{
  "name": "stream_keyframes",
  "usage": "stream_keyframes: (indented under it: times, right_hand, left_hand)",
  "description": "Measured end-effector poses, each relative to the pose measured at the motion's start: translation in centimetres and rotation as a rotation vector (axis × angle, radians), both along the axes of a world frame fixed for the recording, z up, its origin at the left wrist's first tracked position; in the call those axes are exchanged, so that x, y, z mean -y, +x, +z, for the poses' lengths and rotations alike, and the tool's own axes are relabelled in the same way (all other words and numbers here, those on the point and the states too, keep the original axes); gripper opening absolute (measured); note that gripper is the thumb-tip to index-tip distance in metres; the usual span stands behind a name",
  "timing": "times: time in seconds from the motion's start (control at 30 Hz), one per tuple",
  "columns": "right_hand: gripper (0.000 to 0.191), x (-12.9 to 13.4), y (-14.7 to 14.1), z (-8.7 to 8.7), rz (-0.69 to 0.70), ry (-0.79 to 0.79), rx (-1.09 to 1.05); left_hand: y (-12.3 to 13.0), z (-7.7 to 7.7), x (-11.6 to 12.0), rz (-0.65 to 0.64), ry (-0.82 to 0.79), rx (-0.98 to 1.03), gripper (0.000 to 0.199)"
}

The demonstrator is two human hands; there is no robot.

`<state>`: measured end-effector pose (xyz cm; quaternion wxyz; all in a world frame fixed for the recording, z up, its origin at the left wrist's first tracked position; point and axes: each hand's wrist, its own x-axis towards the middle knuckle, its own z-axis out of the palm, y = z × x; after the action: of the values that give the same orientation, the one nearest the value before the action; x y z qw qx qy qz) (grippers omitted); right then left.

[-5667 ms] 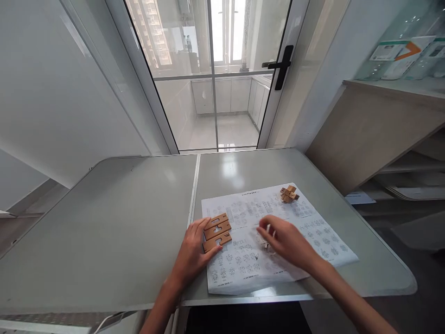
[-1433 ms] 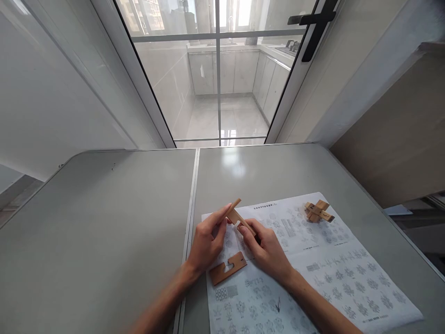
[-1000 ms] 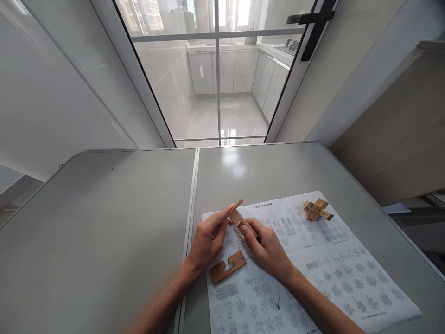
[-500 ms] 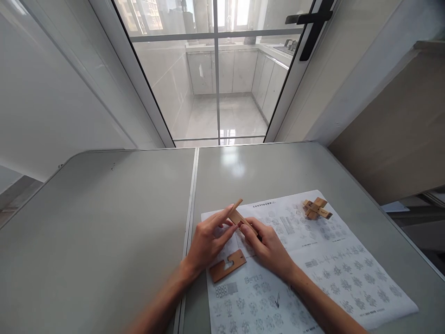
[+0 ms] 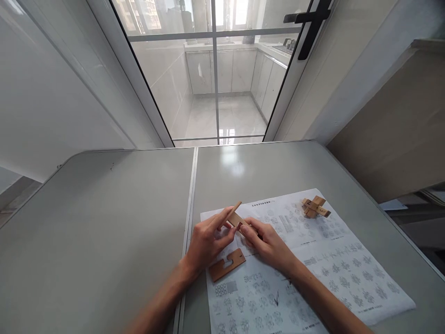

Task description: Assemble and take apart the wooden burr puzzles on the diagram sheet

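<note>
Between my hands are flat wooden puzzle pieces (image 5: 235,219), set at an angle to each other and held just above the printed sheet. My left hand (image 5: 210,235) grips their left end, fingers behind and thumb toward the near side. From the right, my right hand (image 5: 266,241) pinches the other end between thumb and fingers; part of the wood is hidden there. Below my left hand lies a loose brown wooden piece (image 5: 227,265) with a notch cut into one long side. Its surface rests on the sheet of printed diagrams (image 5: 299,283).
A small cluster of crossed wooden pieces (image 5: 315,207) with dark markings stands at the sheet's far right. The grey table (image 5: 104,232) has a pale seam (image 5: 192,195) left of the sheet. Beyond its far edge is a glass door (image 5: 239,116) with a black handle (image 5: 308,17).
My left thumb and fingertips have shifted slightly on the held wooden pieces. Both hands stay in nearly the same place, and the view has moved a little.
</note>
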<state>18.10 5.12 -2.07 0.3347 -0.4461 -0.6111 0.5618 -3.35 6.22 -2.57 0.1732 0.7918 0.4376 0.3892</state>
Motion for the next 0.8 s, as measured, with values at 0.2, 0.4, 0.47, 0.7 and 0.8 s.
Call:
stream_keyframes:
  times: [0.2, 0.4, 0.47, 0.7, 0.8]
  right_hand:
    - [0.045, 0.00, -0.09, -0.02, -0.005, -0.011, -0.012]
    - [0.043, 0.06, -0.13, -0.09, -0.014, -0.010, -0.006]
    - [0.043, 0.08, -0.10, -0.06, -0.011, -0.005, 0.000]
    - [0.044, 0.06, -0.11, 0.19, -0.012, -0.011, 0.003]
    - [0.043, -0.01, -0.16, 0.17, -0.015, -0.007, 0.010]
  left_hand:
    - [0.15, -0.03, 0.09, 0.006, 0.044, -0.019, 0.046]
    - [0.23, 0.09, -0.01, 0.004, 0.072, -0.040, 0.045]
    - [0.18, 0.10, -0.07, 0.008, 0.085, -0.044, 0.044]
    - [0.24, -0.11, 0.05, 0.032, 0.136, -0.071, 0.050]
    - [0.30, -0.24, 0.12, 0.041, 0.156, -0.089, 0.053]
